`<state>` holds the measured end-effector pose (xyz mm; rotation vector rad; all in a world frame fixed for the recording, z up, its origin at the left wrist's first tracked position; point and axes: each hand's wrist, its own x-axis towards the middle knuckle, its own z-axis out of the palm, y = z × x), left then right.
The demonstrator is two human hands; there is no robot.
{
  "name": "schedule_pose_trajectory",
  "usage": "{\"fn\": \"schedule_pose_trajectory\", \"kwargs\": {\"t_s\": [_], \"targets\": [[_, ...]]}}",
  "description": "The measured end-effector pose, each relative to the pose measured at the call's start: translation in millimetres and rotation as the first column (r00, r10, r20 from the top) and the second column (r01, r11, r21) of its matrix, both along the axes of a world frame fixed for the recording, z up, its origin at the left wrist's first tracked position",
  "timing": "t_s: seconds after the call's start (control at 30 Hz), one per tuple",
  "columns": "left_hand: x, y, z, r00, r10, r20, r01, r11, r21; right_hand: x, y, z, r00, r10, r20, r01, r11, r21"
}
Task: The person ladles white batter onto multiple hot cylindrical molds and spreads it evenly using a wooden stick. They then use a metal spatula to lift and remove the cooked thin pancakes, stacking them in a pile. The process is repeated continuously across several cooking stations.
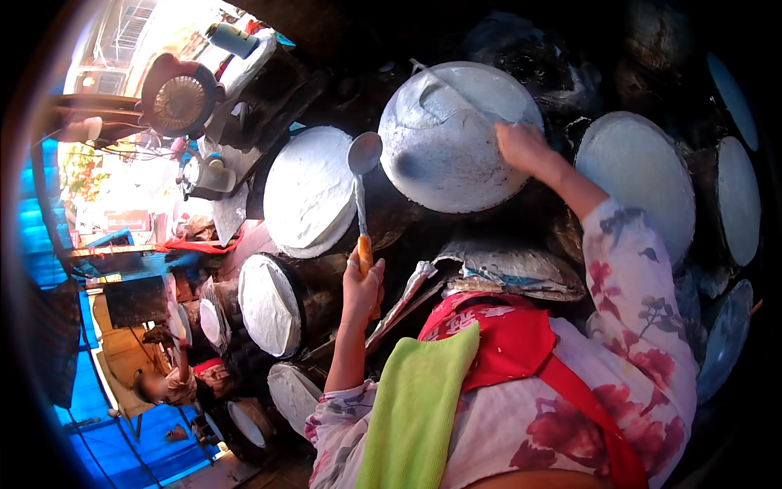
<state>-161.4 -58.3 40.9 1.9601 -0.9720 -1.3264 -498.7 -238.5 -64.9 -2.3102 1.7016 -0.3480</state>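
Note:
My left hand (361,287) grips the orange handle of a ladle (365,153), whose bowl hangs between two round griddles. My right hand (522,147) is closed on a thin stick or spreader (455,91) that lies across the large round griddle (449,177) in front of me. Pale batter covers part of that griddle, with a folded or wrinkled edge near the spreader. Left of the ladle, another griddle (308,189) carries a white sheet of batter with a loose lower edge. What the spreader's hand end looks like is hidden by my fingers.
More round griddles stand at the right (635,183) and lower left (269,305). A stack of flat sheets (513,272) lies close to my red apron. A fan (180,104) is at upper left. Another person (177,382) is at the lower left.

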Motion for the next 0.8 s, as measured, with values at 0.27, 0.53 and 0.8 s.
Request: {"fn": "schedule_pose_trajectory", "kwargs": {"t_s": [0.27,0.53,0.8], "targets": [[-3,16,1,0.993,0.091,-0.073,-0.091,0.996,0.002,0,39,24,0.959,0.283,-0.011,-0.280,0.952,0.122],[-10,20,3,0.978,0.141,-0.154,-0.145,0.989,-0.018,4,-38,1,0.967,0.253,-0.029,-0.251,0.967,0.049],[-11,46,9,0.972,0.173,-0.161,-0.172,0.985,0.021,-34,54,35,0.894,0.448,-0.003,-0.448,0.894,0.011]]}}
